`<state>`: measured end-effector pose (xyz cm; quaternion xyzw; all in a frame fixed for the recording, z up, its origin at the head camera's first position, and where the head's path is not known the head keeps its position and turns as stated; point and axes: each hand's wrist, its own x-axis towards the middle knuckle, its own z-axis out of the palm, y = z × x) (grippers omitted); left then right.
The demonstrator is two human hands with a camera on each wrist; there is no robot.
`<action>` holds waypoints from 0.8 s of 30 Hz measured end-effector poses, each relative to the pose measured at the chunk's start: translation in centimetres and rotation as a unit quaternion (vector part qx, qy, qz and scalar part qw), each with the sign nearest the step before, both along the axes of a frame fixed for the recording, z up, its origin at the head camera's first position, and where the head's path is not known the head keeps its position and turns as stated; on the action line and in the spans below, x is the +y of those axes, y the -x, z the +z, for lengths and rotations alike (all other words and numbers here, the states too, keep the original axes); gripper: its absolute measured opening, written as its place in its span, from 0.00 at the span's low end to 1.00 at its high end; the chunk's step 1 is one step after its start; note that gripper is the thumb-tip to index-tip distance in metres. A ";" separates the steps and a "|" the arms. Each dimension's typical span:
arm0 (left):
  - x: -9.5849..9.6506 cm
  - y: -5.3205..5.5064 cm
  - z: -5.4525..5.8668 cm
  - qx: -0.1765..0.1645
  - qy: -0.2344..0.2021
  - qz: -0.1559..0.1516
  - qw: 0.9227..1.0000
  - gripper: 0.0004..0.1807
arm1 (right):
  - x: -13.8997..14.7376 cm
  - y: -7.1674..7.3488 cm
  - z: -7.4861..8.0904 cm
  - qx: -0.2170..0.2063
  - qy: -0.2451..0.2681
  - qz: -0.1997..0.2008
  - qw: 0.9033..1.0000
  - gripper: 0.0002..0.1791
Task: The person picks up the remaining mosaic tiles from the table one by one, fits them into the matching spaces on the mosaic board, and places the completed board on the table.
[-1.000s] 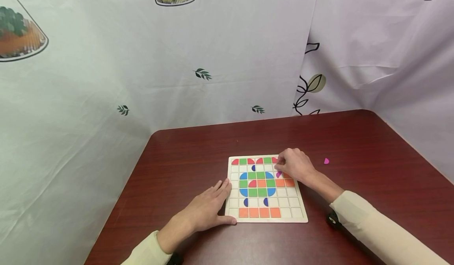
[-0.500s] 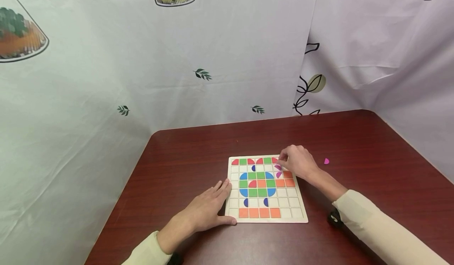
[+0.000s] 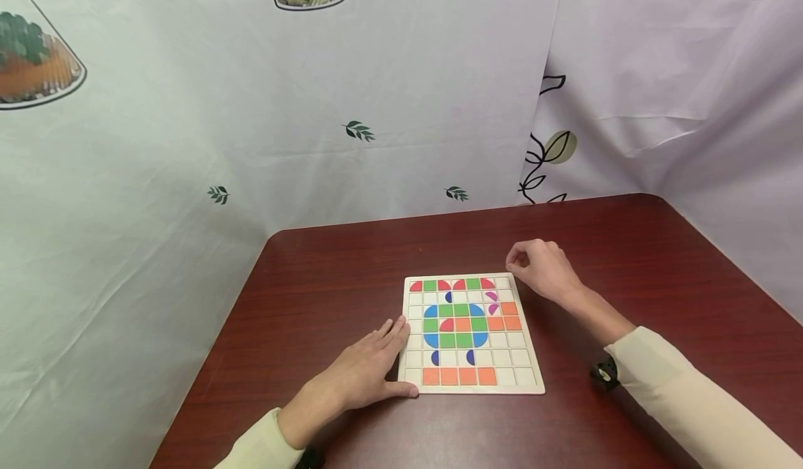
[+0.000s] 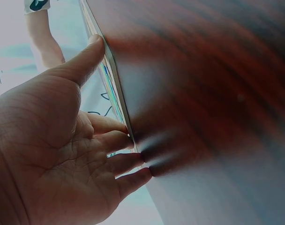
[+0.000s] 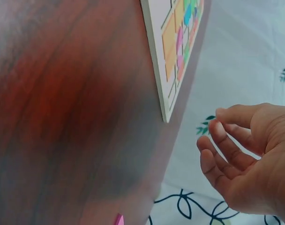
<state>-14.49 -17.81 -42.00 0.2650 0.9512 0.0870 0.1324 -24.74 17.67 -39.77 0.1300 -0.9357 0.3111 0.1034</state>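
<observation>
A white gridded puzzle board [image 3: 518,359] lies flat on the table, several coloured pieces set in its squares. Along its left edge rests my left hand [image 3: 369,366], fingers extended against the side and thumb on the near left corner. My right hand [image 3: 544,268] hovers just past the far right corner, fingers loosely bent and holding nothing. Two magenta half-round pieces [image 3: 492,296] sit one above the other in the board's upper right part. In the right wrist view, a loose magenta piece [image 5: 119,219] shows at the bottom edge; the right hand and forearm hide it in the head view.
The dark red wooden table [image 3: 326,281] extends around the board. Pale printed cloth [image 3: 401,93] hangs behind and at both sides, meeting the table's far edge.
My right hand has left a magenta piece in the board's upper right part and moved off the board, away and to the right. My left hand stays in place.
</observation>
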 end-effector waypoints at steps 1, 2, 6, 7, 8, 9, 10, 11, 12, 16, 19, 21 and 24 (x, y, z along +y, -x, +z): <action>0.0 0.0 0.0 0.000 -0.001 0.001 1.000 0.60 | 0.2 0.0 0.1 -0.001 0.002 0.001 1.000 0.02; 0.0 0.0 0.0 0.000 -0.001 0.001 1.000 0.60 | 0.3 0.1 0.3 -0.002 0.004 0.002 1.000 0.02; 0.0 0.0 0.0 0.000 -0.001 0.002 1.000 0.61 | 1.0 0.2 0.7 -0.009 0.009 0.006 1.000 0.05; 0.0 0.0 0.0 0.000 -0.001 0.002 1.000 0.61 | 1.2 0.2 0.8 -0.010 0.010 0.005 1.000 0.06; 0.0 0.0 0.0 0.000 -0.001 0.002 1.000 0.61 | 1.3 0.2 0.9 -0.010 0.012 0.004 1.000 0.06; 0.0 0.0 0.0 0.001 -0.002 0.001 1.000 0.61 | 1.5 0.2 1.0 -0.010 0.014 0.003 1.000 0.07; 0.0 0.0 0.0 0.001 -0.002 0.001 1.000 0.61 | 1.7 0.2 1.0 -0.010 0.016 0.002 1.000 0.08; 0.0 0.0 -0.1 0.000 -0.003 0.001 1.000 0.61 | 1.8 0.2 1.1 -0.009 0.017 0.002 1.000 0.10; 0.1 0.0 -0.1 0.000 -0.003 0.001 1.000 0.61 | 2.0 0.2 1.1 -0.009 0.020 0.002 1.000 0.11; 0.1 0.0 -0.2 -0.001 -0.003 0.001 1.000 0.61 | 2.4 0.2 1.1 -0.013 0.026 0.001 1.000 0.16; 0.1 0.0 -0.2 -0.001 -0.003 0.002 1.000 0.61 | 2.7 0.2 1.1 -0.014 0.028 -0.002 1.000 0.20; 0.0 0.0 -0.2 0.001 -0.002 0.002 1.000 0.61 | 3.0 0.2 1.3 -0.011 0.028 -0.005 1.000 0.21; 0.0 0.0 -0.1 0.002 -0.001 0.002 1.000 0.60 | 3.4 0.2 1.4 -0.006 0.026 -0.008 1.000 0.23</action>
